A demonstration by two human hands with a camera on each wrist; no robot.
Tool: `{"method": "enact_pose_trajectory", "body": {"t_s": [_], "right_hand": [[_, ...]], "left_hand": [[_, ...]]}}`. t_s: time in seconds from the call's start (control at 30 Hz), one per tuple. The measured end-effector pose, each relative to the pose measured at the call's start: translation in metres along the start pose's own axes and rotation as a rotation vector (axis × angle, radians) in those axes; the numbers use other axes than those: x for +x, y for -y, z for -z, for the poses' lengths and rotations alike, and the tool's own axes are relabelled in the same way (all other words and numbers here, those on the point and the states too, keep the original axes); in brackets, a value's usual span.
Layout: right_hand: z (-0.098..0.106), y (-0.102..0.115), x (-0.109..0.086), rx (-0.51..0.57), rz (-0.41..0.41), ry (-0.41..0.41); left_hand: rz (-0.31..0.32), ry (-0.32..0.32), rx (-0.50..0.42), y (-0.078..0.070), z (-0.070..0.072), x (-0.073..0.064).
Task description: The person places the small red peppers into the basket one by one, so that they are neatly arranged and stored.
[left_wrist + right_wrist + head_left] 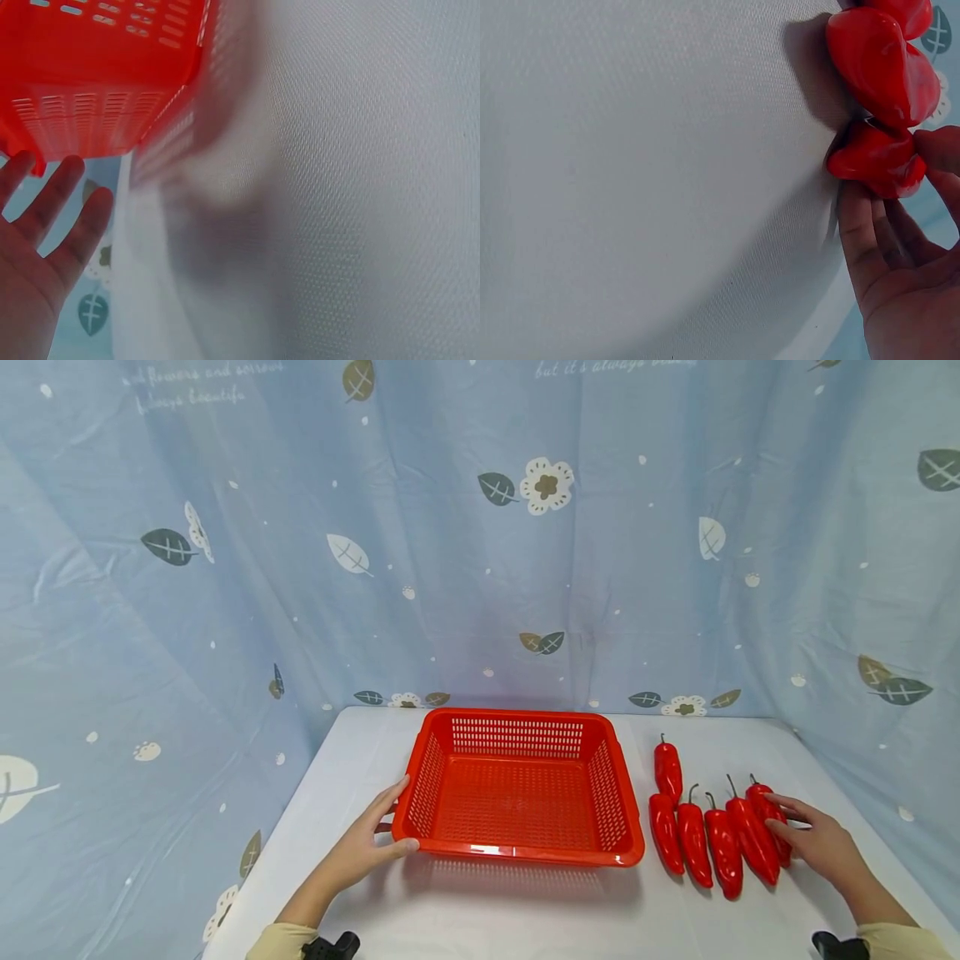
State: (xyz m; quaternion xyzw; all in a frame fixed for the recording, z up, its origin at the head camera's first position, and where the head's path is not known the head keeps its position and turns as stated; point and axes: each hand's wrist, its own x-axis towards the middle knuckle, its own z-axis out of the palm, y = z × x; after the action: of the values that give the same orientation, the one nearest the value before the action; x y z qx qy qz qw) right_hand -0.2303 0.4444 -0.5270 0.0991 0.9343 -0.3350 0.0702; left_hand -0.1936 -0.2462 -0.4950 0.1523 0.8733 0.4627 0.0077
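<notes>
A red plastic basket [517, 853] with slotted walls stands mid-table, and no things show inside it. My left hand [372, 843] is at its front left corner, thumb by the front rim and fingers along the left side. In the left wrist view the fingers [49, 206] look spread and fairly straight beside the basket wall [82, 124]. On the right, my right hand [821, 843] pinches the rightmost red chili pepper [767, 806] between thumb and fingers. That pepper [881, 161] lies against its neighbour [877, 64] in the right wrist view.
Several more glossy red peppers [723, 852] lie in a row between the basket and my right hand, one pepper [667, 768] farther back. A white cloth [510, 927] covers the table. Blue patterned curtain [450, 585] hangs behind and at both sides.
</notes>
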Motion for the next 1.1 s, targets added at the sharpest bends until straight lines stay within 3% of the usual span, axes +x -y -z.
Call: {"method": "enact_pose_trajectory", "body": {"t_s": [0.33, 1.1], "right_hand": [[0.001, 0.002, -0.002, 0.032, -0.023, 0.000], [0.014, 0.011, -0.013, 0.021, -0.027, -0.040]], "left_hand": [[-0.047, 0.011, -0.053, 0.002, -0.001, 0.002], [-0.022, -0.011, -0.120, 0.000, -0.009, 0.000]]}}
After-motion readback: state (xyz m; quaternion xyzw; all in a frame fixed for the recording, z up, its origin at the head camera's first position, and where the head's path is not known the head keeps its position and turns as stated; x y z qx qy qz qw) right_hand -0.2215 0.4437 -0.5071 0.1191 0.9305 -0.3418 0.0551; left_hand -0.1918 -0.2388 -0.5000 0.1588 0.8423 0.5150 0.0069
